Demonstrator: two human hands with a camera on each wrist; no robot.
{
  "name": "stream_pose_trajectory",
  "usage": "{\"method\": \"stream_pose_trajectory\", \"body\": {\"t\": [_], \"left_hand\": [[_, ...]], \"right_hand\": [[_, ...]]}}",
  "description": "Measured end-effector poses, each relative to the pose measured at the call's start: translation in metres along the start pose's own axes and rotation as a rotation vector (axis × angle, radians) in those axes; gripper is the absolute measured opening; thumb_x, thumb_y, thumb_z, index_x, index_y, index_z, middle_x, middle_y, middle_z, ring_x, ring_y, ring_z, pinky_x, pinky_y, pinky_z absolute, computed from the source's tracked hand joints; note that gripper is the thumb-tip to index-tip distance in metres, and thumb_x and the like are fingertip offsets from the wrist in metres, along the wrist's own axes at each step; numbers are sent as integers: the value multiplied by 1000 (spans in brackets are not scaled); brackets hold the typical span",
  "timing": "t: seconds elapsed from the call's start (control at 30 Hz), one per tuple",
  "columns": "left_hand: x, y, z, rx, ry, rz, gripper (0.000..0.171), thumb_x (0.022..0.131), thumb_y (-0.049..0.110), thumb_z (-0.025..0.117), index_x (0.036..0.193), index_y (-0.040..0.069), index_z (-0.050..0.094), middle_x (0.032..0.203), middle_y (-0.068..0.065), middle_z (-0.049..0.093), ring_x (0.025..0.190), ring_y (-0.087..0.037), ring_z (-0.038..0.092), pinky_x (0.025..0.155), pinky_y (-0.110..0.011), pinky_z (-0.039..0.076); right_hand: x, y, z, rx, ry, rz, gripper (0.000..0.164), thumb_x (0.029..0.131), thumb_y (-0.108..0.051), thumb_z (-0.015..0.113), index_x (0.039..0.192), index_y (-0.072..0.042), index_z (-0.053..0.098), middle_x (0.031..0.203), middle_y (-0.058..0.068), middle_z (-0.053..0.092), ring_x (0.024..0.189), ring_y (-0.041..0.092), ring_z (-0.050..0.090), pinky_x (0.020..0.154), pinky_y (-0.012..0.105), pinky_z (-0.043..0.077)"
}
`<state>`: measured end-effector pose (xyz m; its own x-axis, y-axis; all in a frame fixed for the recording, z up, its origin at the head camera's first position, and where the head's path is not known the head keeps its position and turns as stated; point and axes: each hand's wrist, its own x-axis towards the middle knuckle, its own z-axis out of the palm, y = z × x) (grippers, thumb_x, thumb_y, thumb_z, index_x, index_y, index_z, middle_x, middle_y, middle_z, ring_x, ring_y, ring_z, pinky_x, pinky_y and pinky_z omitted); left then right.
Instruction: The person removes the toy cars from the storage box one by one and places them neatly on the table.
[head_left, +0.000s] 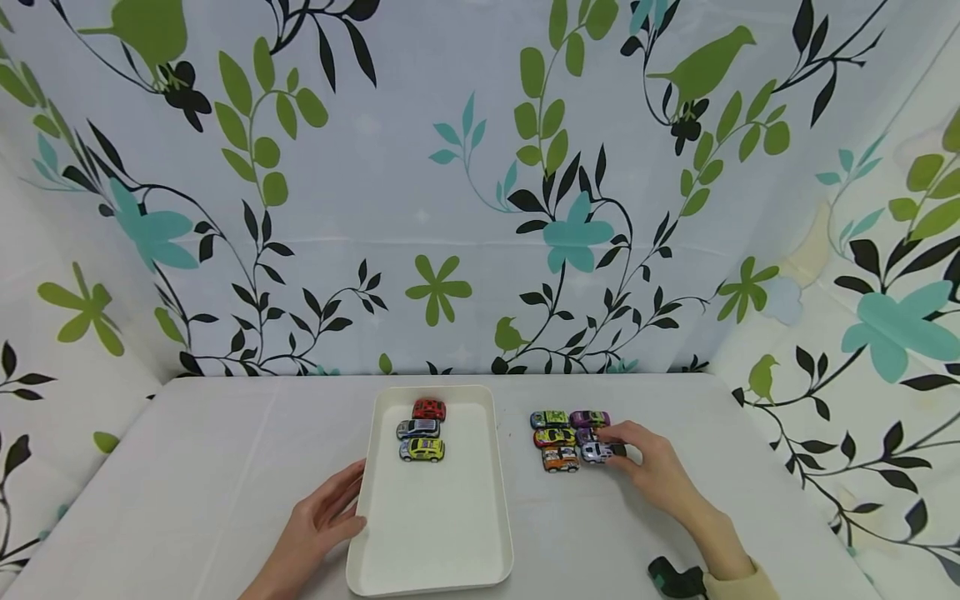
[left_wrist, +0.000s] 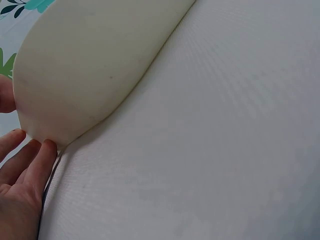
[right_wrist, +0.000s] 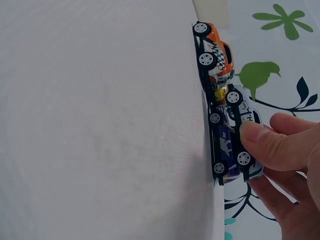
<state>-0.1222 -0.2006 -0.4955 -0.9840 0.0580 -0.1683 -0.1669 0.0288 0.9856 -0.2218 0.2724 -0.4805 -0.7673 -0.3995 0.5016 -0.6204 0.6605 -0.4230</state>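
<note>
My right hand (head_left: 660, 468) pinches a white toy car (right_wrist: 246, 131) between thumb and fingers. In the right wrist view that car is raised off the table, close over a purple-blue toy car (right_wrist: 225, 145). An orange toy car (right_wrist: 215, 54) with a checkered side stands just beyond. At the left long side of a white tray (head_left: 435, 533), my left hand (head_left: 318, 521) holds the rim, thumb at the top edge and fingers against the outer wall. Inside the tray, near its far end, a red car (head_left: 429, 409), a silver-blue car (head_left: 417, 428) and a yellow car (head_left: 422, 450) form a column.
Right of the tray, more toy cars stand clustered, among them a green one (head_left: 550, 418), a yellow-red one (head_left: 555, 437) and a magenta one (head_left: 590, 418). A black device (head_left: 677, 578) shows by the right sleeve. Patterned cloth (head_left: 450, 192) hangs behind the white table (head_left: 247, 450).
</note>
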Motion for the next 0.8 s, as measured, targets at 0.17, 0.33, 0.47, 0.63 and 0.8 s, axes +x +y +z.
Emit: {"method": "stream_pose_trajectory", "body": {"t": [0.17, 0.33, 0.47, 0.63, 0.8], "left_hand": [[0, 0, 0, -2, 5, -5, 71, 91, 11, 71, 152, 8, 37, 159, -13, 35, 146, -31, 34, 106, -23, 48], [-1, 0, 1, 1, -1, 7, 70, 91, 11, 71, 152, 7, 37, 159, -13, 36, 146, -31, 35, 105, -22, 49], [-2, 0, 1, -2, 0, 12, 70, 90, 11, 72, 152, 7, 38, 159, -13, 36, 144, -27, 39, 104, -19, 49], [-3, 0, 0, -2, -9, 18, 71, 91, 10, 72, 152, 6, 37, 159, -13, 36, 136, -8, 46, 102, -16, 49], [-3, -1, 0, -1, -14, 22, 71, 91, 10, 71, 152, 6, 37, 159, -14, 35, 130, 2, 48, 102, -15, 49]], "right_hand": [[-1, 2, 1, -12, -18, 23, 46, 69, 10, 83, 110, -8, 72, 108, -2, 73, 104, 22, 68, 91, 35, 58], [-2, 3, 3, -19, -19, 31, 44, 69, 8, 84, 108, -10, 73, 106, -3, 73, 102, 21, 68, 88, 39, 59], [-3, 4, 3, -17, -25, 59, 44, 69, 7, 84, 107, -12, 74, 107, -4, 73, 104, 21, 67, 89, 40, 59], [-4, 5, 4, -15, -39, 90, 42, 71, 6, 83, 108, -12, 74, 108, -2, 73, 106, 23, 67, 90, 43, 59], [-5, 5, 5, -12, -38, 93, 42, 71, 6, 83, 107, -12, 74, 108, -2, 73, 104, 23, 67, 88, 41, 59]]}}
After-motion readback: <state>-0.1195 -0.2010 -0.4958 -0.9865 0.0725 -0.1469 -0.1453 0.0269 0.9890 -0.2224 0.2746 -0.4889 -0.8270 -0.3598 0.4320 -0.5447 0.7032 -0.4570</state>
